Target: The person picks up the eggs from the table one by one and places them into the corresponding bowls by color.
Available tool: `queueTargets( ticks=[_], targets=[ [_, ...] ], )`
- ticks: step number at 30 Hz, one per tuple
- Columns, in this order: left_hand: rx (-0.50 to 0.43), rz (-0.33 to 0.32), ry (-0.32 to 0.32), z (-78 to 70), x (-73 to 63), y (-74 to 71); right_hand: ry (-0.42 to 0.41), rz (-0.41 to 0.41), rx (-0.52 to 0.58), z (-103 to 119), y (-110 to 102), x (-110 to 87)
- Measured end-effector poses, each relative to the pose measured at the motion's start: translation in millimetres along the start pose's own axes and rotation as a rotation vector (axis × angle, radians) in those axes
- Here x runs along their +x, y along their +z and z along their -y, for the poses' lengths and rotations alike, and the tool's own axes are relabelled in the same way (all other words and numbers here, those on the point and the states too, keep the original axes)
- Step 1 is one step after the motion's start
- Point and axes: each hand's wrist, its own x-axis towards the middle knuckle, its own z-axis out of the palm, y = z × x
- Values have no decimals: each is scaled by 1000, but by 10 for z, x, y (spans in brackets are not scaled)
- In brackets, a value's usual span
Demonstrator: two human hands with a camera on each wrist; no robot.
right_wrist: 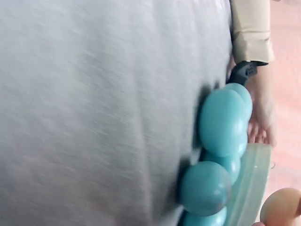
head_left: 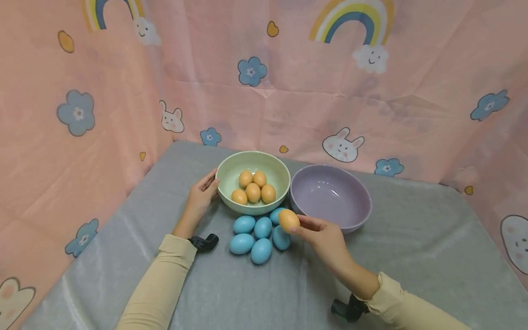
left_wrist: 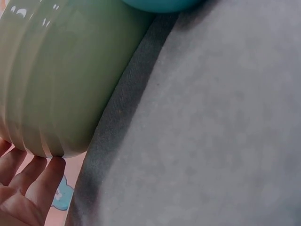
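Observation:
My right hand (head_left: 327, 240) pinches a yellow-orange egg (head_left: 288, 221) between thumb and fingers, above the right side of a cluster of blue eggs (head_left: 261, 251). The same egg (right_wrist: 281, 208) shows at the lower right corner of the right wrist view. At the green bowl (head_left: 257, 161), my left hand (head_left: 200, 199) touches the left outer side. Its extended fingertips (left_wrist: 56, 165) rest against the bowl's ribbed wall in the left wrist view. Several yellow-orange eggs (head_left: 253, 192) lie inside this bowl. The blue eggs lie on the cloth in front of it.
A purple bowl (head_left: 330, 192) with nothing in it stands right of the green bowl, their rims close together. Grey cloth (head_left: 412, 238) covers the table. A pink printed curtain (head_left: 297, 105) hangs behind and at the sides. Each wrist wears a black camera mount (head_left: 205, 243).

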Motion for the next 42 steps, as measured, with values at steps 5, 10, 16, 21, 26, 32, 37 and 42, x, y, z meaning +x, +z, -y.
queueTargets(
  ticks=[5,10,16,21,26,32,37,42],
  targets=[
    [4,10,11,2,0,-5,-14,12,-3,119,56,87],
    [2,13,16,-8,-6,-1,-20,39,-16,212,137,190],
    [2,5,11,-12,-15,7,-37,49,-51,308,241,299],
    [-2,1,14,-17,-15,7,-74,59,-44,394,330,400],
    [-5,-1,8,-20,-14,7,-114,81,-20,474,424,510],
    [-8,-1,0,-15,-15,-2,-93,78,13,571,555,613],
    [-8,1,-3,-23,-11,6,-71,71,28,630,648,705],
    [-6,-2,-13,-32,-13,1,-95,74,53,665,763,821]
  ],
)
